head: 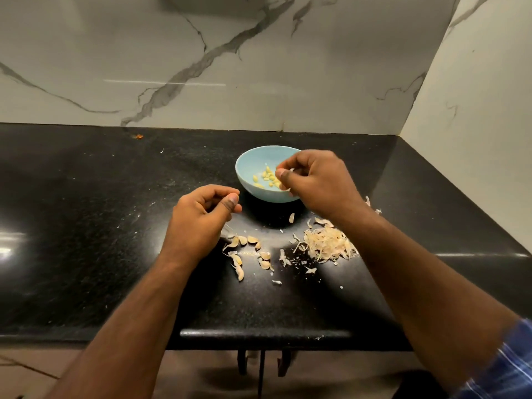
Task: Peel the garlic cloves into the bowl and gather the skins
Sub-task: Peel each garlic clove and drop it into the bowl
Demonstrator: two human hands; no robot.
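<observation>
Two hands work above a black stone counter (86,226). Right hand (313,182), poised over the near-right rim of the pale blue bowl (250,165), has fingers and thumb curled and pinching a small pale item at their tips, apparently a garlic clove with a shred of skin (289,190) hanging from it; whether the clove is fully bare cannot be told. Left hand (201,217), lower and to the left of the bowl, has its thumb pressed to curled fingers; it seems to nip a thin wisp of skin, but that is too small to confirm. Inside the bowl lie about a dozen yellowish peeled cloves (266,178). Nearer the viewer, a loose cluster of unpeeled cloves (250,251) rests on the counter just right of the left wrist, and a heap of gathered skins (328,244) sits beside the right forearm, with stray flakes scattered between and around them.

Judged step: releasing a freshly peeled clove into the bowl. To do it well, strip the clinging skin away first, keep the fingertips inside the rim and low, and part them only once the clove is clear of skin, so that no husk falls among the clean cloves; carry the skin to the heap afterwards.

No brand, label or legible writing appears anywhere in view.
</observation>
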